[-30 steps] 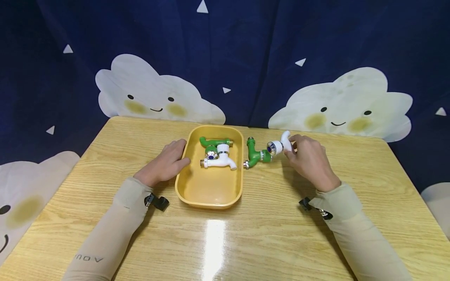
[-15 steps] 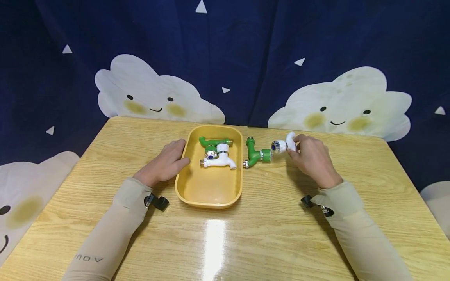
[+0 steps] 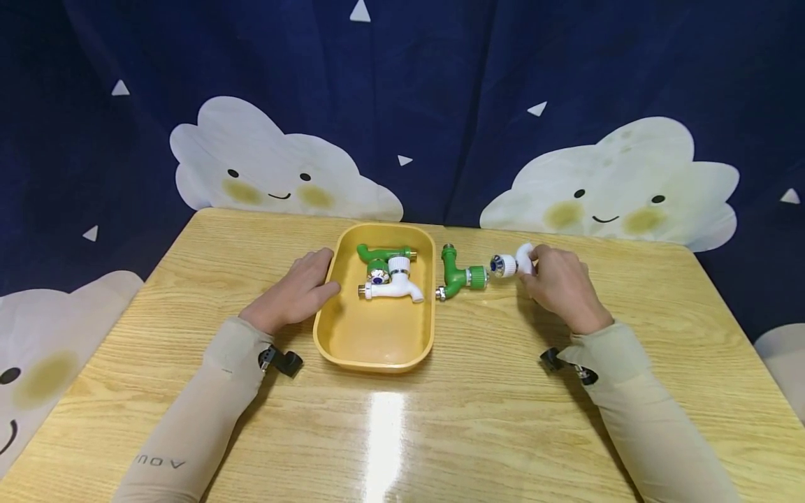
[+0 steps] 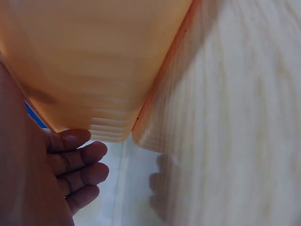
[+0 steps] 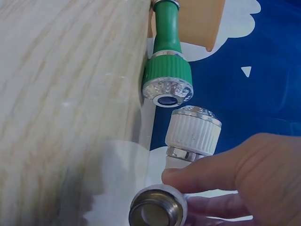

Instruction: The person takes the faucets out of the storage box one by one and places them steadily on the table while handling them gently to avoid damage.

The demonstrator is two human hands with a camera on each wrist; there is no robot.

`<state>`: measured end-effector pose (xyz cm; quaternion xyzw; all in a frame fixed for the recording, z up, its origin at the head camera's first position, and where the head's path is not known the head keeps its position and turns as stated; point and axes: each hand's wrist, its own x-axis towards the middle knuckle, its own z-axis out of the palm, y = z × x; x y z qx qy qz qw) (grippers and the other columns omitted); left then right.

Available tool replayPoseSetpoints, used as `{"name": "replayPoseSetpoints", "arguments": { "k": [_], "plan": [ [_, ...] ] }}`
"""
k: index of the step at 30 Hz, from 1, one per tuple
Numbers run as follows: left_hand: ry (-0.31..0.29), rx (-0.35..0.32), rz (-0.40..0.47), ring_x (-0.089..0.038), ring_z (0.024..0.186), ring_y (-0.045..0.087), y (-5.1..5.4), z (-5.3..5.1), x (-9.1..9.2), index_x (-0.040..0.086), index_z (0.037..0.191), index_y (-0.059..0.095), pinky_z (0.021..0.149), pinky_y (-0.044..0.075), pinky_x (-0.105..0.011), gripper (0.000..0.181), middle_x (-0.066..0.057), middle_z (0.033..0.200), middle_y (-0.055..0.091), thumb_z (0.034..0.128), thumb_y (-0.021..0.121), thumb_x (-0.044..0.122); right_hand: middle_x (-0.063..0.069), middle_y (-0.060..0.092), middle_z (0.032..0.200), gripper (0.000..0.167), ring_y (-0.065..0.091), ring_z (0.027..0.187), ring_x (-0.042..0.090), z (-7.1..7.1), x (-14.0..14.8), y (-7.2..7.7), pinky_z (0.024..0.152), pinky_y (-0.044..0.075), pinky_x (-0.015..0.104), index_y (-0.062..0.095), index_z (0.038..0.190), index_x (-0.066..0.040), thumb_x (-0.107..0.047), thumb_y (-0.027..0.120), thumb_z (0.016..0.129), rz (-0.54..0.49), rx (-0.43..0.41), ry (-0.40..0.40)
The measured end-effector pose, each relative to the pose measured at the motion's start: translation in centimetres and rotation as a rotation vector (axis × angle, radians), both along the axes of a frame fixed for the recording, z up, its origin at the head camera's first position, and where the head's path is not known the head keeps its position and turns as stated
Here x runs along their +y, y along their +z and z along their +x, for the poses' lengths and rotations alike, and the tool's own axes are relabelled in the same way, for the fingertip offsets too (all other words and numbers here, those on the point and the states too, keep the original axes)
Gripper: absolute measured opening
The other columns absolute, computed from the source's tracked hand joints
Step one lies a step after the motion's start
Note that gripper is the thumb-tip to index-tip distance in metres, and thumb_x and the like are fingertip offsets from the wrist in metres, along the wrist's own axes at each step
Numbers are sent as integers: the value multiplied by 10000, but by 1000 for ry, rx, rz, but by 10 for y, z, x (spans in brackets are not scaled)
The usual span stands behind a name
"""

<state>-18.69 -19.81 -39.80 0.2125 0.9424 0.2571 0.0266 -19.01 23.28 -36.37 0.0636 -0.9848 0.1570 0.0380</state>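
Your right hand (image 3: pixel 560 288) is clamped on the white tap (image 3: pixel 506 265), thumb and fingers pinching its body; the knob faces left and the metal-lined opening shows in the right wrist view. Note that you cannot tell whether this tap touches the table (image 3: pixel 503 426). Just left of its knob lies the green tap (image 3: pixel 454 278), resting on the table with its own knob turned toward the white one, a narrow gap between them. Left of the green tap stands the bin (image 3: pixel 375 339). Your left hand (image 3: pixel 297 290) holds the bin's left side, thumb over the rim, fingers bent down outside the wall. In the far half of the bin lie the second green tap (image 3: pixel 388 254) and, nearer you, the second white tap (image 3: pixel 391 289), knobs side by side. A black device is fitted at your left cuff (image 3: pixel 235 346) and another at your right cuff (image 3: pixel 613 370). A blue curtain (image 3: pixel 440 84) with smiling clouds hangs behind the table.
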Motion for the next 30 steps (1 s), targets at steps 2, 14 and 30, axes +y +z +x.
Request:
{"name": "replayPoseSetpoints", "arguments": {
  "k": [2, 14, 30],
  "plan": [
    [-2, 4, -1, -288, 988, 467, 0, 0, 0, 30, 1204, 516, 901, 362, -423, 324, -128, 1050, 560, 955, 488, 235, 181, 664, 852, 317, 594, 749, 321, -1, 1, -1, 646, 448, 445, 662, 1111, 71, -167, 685, 902, 4, -20, 3],
    [-6, 15, 3, -291, 984, 470, 0, 0, -1, 44, 1167, 519, 900, 367, -427, 280, -124, 1034, 557, 957, 496, 228, 97, 552, 701, 132, 527, 649, 260, -2, 3, -4, 550, 366, 338, 615, 859, -30, -152, 625, 908, 39, -95, 12],
    [-13, 41, 2, -304, 988, 488, -1, 0, 0, 22, 1166, 523, 907, 382, -453, 296, -141, 1040, 572, 949, 502, 222, 101, 542, 704, 142, 512, 636, 255, -3, 5, -7, 536, 379, 329, 594, 832, -38, -157, 655, 881, 46, -143, 15]
  ]
}}
